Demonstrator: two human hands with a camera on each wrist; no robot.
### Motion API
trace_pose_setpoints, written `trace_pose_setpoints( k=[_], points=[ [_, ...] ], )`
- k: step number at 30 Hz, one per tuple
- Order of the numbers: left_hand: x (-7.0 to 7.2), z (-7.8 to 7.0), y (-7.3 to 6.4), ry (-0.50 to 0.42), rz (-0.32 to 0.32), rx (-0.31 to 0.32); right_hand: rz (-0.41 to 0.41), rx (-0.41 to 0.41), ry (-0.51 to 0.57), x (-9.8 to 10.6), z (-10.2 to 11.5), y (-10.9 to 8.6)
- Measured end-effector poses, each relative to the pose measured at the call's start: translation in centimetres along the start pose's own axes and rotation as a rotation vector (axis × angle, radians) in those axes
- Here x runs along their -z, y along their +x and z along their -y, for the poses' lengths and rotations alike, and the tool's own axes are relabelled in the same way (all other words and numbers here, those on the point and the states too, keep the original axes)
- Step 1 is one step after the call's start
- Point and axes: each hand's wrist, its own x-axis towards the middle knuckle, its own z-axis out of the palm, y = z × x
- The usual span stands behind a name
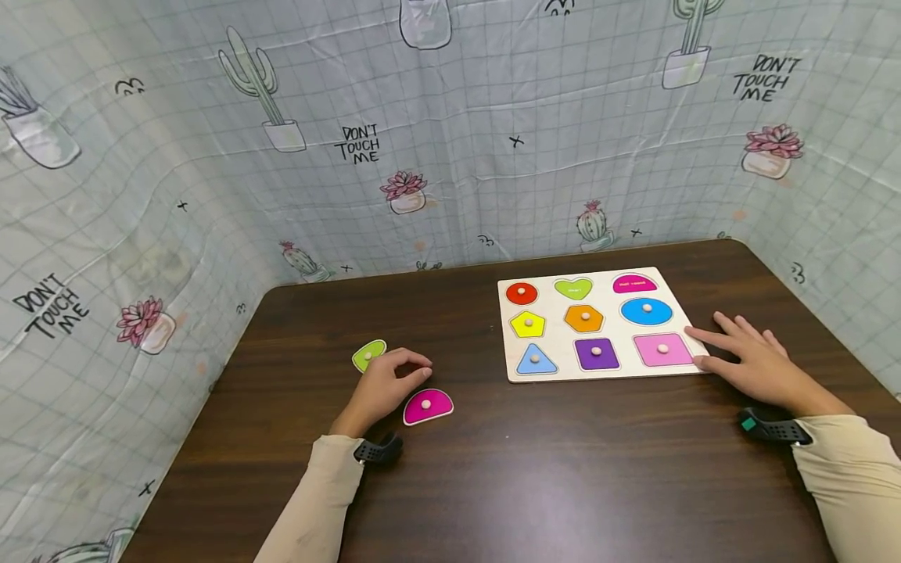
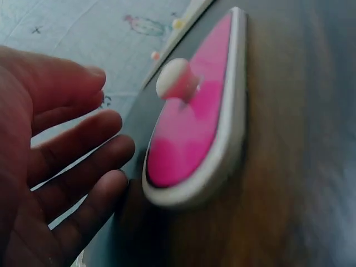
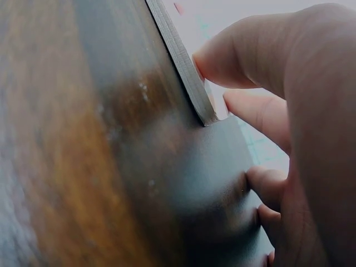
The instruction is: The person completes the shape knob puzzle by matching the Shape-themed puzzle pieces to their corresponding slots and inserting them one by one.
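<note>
My left hand [image 1: 383, 389] hovers over the table with its fingers loosely bent and nothing between them. Close to it lies a magenta half-round puzzle piece [image 1: 428, 407] with a pale round knob; in the left wrist view the fingertips are apart from this piece [image 2: 192, 128]. A green knobbed puzzle piece [image 1: 367, 356] is partly hidden behind the same hand. On the right, the wooden shape puzzle board [image 1: 556, 313] lies flat, and my right hand [image 1: 756, 363] rests with spread fingers, thumb and index fingertip on its right edge. The right wrist view shows those two fingertips at the board's corner [image 3: 208, 111].
Knobbed shapes fill most board slots, among them a red circle [image 1: 521, 294] and a purple square [image 1: 597, 354]. The heart slot [image 1: 573, 288] and half-round slot [image 1: 634, 283] show no knobs. A patterned cloth [image 1: 457, 117] surrounds the dark wooden table [image 1: 563, 469].
</note>
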Motion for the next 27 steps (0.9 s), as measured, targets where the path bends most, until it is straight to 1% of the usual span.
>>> trace_pose_setpoints(
  k=[4,8,13,15,20,27],
  points=[
    [0.3,0.1,-0.7,-0.013,0.017,0.020,-0.004,0.001,-0.009,0.3,0.0,0.1],
    [0.6,0.1,-1.1,-0.034,0.054,-0.002,-0.004,0.002,-0.014,0.4,-0.1,0.2],
    [1.1,0.2,-1.7,-0.021,0.101,-0.021,-0.001,0.004,-0.014,0.2,-0.2,0.2],
    [1.3,0.3,-1.9,-0.016,0.125,-0.024,0.000,0.004,-0.010,0.1,-0.3,0.1],
    [1.5,0.3,-2.2,-0.038,0.171,-0.027,0.000,0.004,-0.004,0.0,-0.2,0.2],
    [1.5,0.5,-2.4,-0.028,0.183,-0.018,0.002,0.005,-0.003,-0.2,-0.2,0.1]
  ],
)
